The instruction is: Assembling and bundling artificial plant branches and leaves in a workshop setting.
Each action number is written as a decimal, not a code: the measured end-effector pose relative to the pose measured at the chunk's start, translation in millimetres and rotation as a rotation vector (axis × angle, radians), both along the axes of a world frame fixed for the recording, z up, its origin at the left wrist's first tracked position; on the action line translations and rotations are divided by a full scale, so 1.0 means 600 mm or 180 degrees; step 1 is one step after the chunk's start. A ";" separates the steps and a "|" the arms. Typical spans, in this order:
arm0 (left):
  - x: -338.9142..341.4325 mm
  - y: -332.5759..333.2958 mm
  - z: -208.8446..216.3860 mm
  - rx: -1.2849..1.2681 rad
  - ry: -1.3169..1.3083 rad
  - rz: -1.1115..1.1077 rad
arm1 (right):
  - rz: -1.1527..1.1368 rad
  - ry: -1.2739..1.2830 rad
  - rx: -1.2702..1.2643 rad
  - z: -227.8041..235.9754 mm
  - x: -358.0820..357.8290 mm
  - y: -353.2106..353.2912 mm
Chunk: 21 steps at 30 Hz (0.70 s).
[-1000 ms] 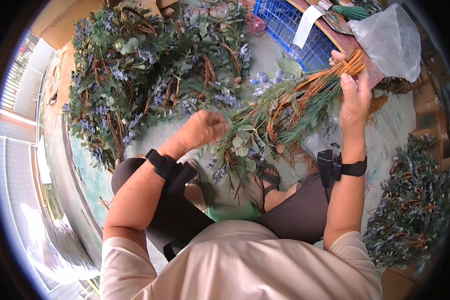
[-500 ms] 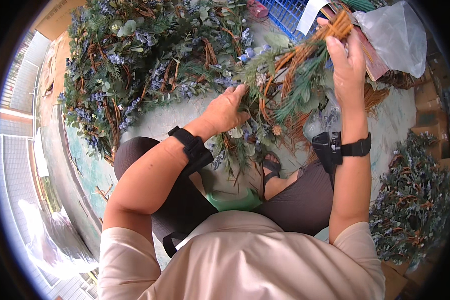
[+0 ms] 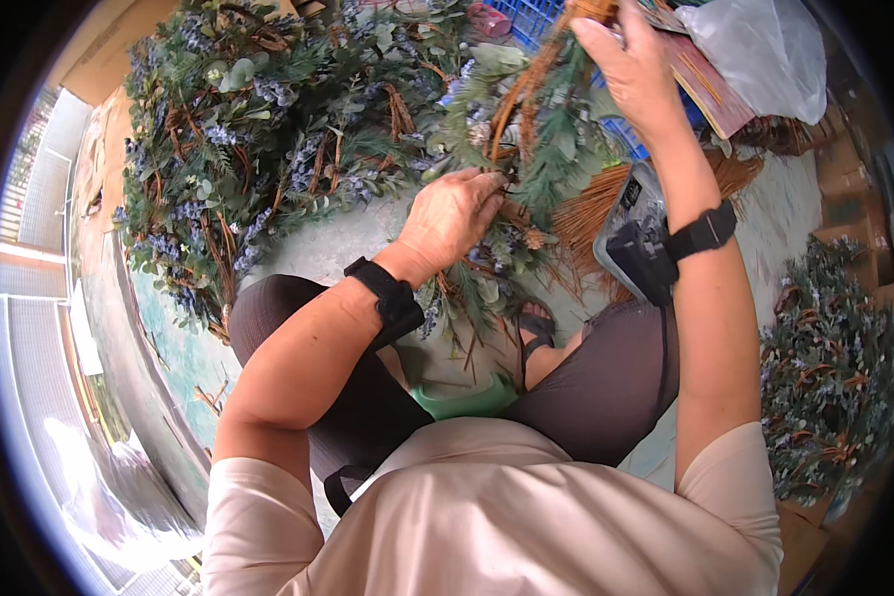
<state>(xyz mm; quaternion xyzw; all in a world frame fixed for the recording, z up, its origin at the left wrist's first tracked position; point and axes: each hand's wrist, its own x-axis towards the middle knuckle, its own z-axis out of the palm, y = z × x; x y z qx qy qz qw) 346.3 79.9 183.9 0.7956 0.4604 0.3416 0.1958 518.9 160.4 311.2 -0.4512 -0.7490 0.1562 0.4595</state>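
Observation:
At the upper right, my right hand (image 3: pixel 631 74) is closed around the brown twig end of a wreath (image 3: pixel 558 164) of twigs and artificial greenery, lifting that part up. The wreath has dark green needle sprigs, bluish berries and a small pine cone. Lower on it, my left hand (image 3: pixel 449 214) has its fingers closed at the twigs; what exactly lies between the fingertips is partly hidden. The wreath's lower sprigs hang down towards my sandalled foot (image 3: pixel 536 326).
Finished-looking wreaths (image 3: pixel 204 149) with blue berries are heaped at the left. More greenery (image 3: pixel 829 377) lies at the right by cardboard boxes. A bundle of brown stems (image 3: pixel 596 214), a blue crate (image 3: pixel 521 18) and a clear plastic bag (image 3: pixel 760 55) are at the upper right. I sit over a green stool (image 3: pixel 467 399).
My right hand has moved up and left, drawing the twig end of the wreath with it. My left hand has shifted slightly, its fingers now closed tighter on the wreath.

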 end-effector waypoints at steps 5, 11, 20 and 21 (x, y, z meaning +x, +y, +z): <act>0.006 0.016 -0.013 0.0042 0.0952 0.0141 | 0.0213 0.0188 -0.0031 0.006 -0.044 0.010; 0.000 0.032 -0.019 0.0120 0.1645 0.0316 | 0.0610 -0.0469 -0.0445 0.037 -0.028 -0.003; -0.037 0.013 0.000 0.0038 0.2372 0.0427 | 0.0586 -0.1454 -0.2610 0.054 0.219 0.007; -0.041 0.012 0.000 0.0056 0.2368 0.0382 | -0.0153 -0.1292 -0.1835 -0.010 0.247 -0.027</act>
